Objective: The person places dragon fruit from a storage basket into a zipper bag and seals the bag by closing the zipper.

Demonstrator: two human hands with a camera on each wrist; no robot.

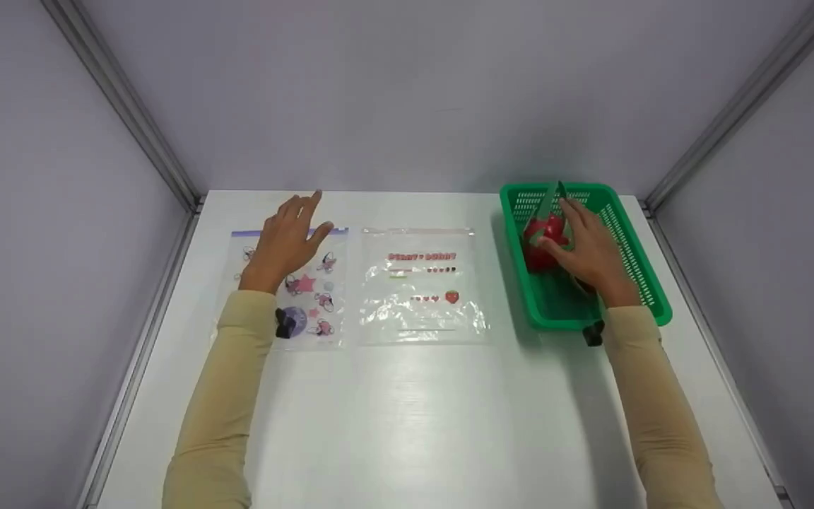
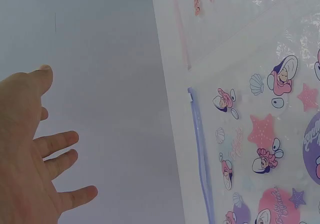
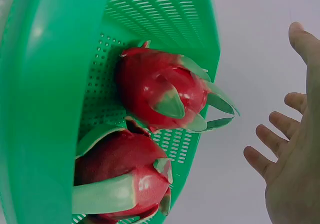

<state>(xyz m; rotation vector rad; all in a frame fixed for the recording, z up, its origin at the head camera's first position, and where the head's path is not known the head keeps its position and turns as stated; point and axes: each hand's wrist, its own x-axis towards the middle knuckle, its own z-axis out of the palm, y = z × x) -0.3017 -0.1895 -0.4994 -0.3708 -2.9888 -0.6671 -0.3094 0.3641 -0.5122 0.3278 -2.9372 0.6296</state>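
My left hand hovers over a clear zip bag with a purple slider strip and pink cartoon prints. Its fingers are spread and hold nothing; the left wrist view shows the hand apart from the bag. Over a green basket at the right is my right hand. In the right wrist view, two red dragon fruits with green scales lie in the basket: one dragon fruit beside another dragon fruit. There the right hand appears with fingers extended, apart from both fruits.
A second clear zip bag, with red lettering and a strawberry print, lies flat between the first bag and the basket. Both bags and the basket rest on a white table. Pale walls enclose the table's back and sides.
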